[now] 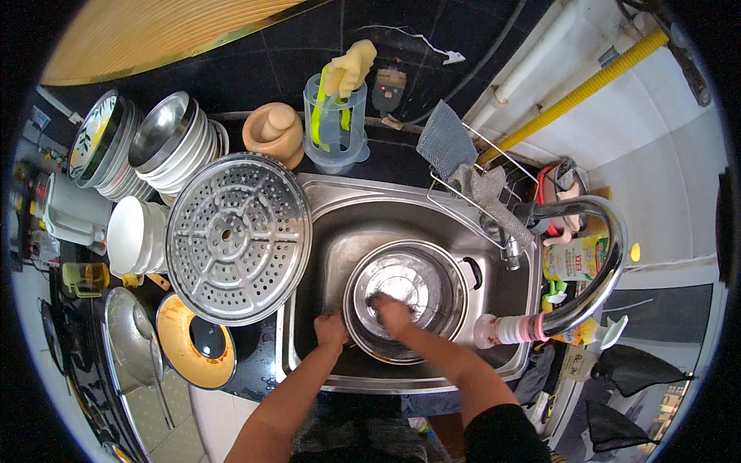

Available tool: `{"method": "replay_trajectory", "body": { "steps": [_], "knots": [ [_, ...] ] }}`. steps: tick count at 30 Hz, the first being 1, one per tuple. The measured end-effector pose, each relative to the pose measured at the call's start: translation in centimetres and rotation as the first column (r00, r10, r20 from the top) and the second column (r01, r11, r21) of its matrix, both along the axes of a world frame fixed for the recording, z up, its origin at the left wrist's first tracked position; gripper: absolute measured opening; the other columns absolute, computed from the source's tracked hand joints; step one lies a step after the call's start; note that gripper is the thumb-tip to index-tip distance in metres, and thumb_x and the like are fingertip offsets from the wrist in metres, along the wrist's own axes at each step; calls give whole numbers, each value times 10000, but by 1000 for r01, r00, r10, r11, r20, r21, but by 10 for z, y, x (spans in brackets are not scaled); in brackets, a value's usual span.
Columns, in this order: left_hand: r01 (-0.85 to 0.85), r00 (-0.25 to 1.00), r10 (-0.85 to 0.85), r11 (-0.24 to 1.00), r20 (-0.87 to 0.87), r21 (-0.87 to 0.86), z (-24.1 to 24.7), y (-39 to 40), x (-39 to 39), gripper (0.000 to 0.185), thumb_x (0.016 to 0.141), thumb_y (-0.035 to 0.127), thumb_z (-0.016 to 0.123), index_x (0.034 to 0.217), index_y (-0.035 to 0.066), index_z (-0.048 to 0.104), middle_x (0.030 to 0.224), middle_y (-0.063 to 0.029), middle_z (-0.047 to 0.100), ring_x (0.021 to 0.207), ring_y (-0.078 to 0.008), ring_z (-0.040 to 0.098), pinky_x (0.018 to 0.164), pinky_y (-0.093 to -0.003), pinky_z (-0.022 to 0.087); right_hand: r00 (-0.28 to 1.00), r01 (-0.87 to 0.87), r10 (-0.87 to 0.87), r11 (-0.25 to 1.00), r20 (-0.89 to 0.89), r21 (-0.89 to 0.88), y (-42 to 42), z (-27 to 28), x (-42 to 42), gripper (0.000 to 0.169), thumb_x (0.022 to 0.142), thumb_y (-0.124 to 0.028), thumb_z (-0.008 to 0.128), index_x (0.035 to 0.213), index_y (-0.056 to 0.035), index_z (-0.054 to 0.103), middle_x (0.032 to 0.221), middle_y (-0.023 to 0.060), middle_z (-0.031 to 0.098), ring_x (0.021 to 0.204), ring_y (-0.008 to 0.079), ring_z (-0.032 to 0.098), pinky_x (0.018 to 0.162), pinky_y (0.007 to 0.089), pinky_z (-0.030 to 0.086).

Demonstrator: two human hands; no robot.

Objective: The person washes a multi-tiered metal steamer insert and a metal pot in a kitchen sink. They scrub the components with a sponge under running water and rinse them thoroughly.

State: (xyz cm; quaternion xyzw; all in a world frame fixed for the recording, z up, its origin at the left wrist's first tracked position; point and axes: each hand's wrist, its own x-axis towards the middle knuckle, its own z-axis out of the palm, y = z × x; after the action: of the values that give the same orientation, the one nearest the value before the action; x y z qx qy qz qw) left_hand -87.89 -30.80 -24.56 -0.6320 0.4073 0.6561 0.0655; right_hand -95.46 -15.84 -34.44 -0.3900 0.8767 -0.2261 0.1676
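Note:
A stainless steel pot (457, 315) stands inside the steel sink (333, 254), with a black side handle (473, 273) at its upper right. My left hand (331, 329) grips the pot's opposite handle at the left rim; most of that handle is covered by the fingers. Inside the pot, my right hand (393, 315) presses a small dark scrubber (376, 300) against the shiny inner surface. Motion blur and the fingers hide most of the scrubber. The faucet's pink-and-white spout (509, 331) hangs right of the pot, with no water seen running.
A perforated steamer tray (238, 238) leans over the sink's left edge. Stacked bowls (173, 139), a wooden mortar (273, 133) and an enamel plate (197, 341) sit around it. A wire rack (431, 188) with mesh cloths and the curved faucet (616, 231) occupy the right side.

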Motion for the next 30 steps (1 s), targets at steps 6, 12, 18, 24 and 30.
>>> {"method": "replay_trajectory", "body": {
  "steps": [6, 12, 18, 24, 30],
  "knots": [
    [-26, 987, 81, 933, -140, 358, -2, -14, 6, 203, 819, 195, 505, 659, 77, 463, 509, -7, 414, 352, -100, 369, 284, -243, 238, 977, 121, -92, 982, -194, 146, -40, -30, -68, 108, 754, -101, 472, 786, -74, 572, 884, 149, 563, 723, 282, 593, 561, 390, 485],
    [-89, 984, 122, 968, -128, 236, -4, -3, 10, 241, 823, 181, 505, 603, 101, 450, 467, 7, 373, 333, -99, 330, 289, -239, 222, 948, 299, -310, 802, -68, 517, 39, 3, -63, 179, 794, -93, 447, 849, -15, 599, 845, 164, 600, 694, 289, 623, 586, 399, 509],
    [-21, 984, 37, 995, -176, 95, 34, 4, -10, 271, 827, 193, 497, 570, 119, 453, 446, 17, 362, 307, -98, 310, 272, -248, 203, 998, -31, 33, 999, -59, 26, -43, 8, 13, 269, 716, -36, 485, 970, -37, 575, 985, 229, 528, 774, 342, 585, 650, 403, 492],
    [-45, 969, 64, 995, -239, 86, 67, -6, -17, 285, 828, 184, 518, 561, 119, 444, 437, 26, 363, 309, -90, 316, 287, -252, 189, 878, 468, -425, 857, 219, -214, -18, 30, -91, 295, 882, -270, 421, 1045, -32, 478, 983, 229, 538, 936, 395, 498, 753, 431, 410],
    [-39, 967, 30, 999, -255, -32, 77, -2, -19, 335, 836, 188, 547, 529, 87, 458, 415, 30, 363, 316, -81, 321, 311, -255, 221, 980, 195, -144, 829, -138, 523, 50, 17, -41, 181, 786, -138, 496, 870, -12, 596, 845, 194, 590, 775, 313, 598, 662, 369, 488]
  ]
}}
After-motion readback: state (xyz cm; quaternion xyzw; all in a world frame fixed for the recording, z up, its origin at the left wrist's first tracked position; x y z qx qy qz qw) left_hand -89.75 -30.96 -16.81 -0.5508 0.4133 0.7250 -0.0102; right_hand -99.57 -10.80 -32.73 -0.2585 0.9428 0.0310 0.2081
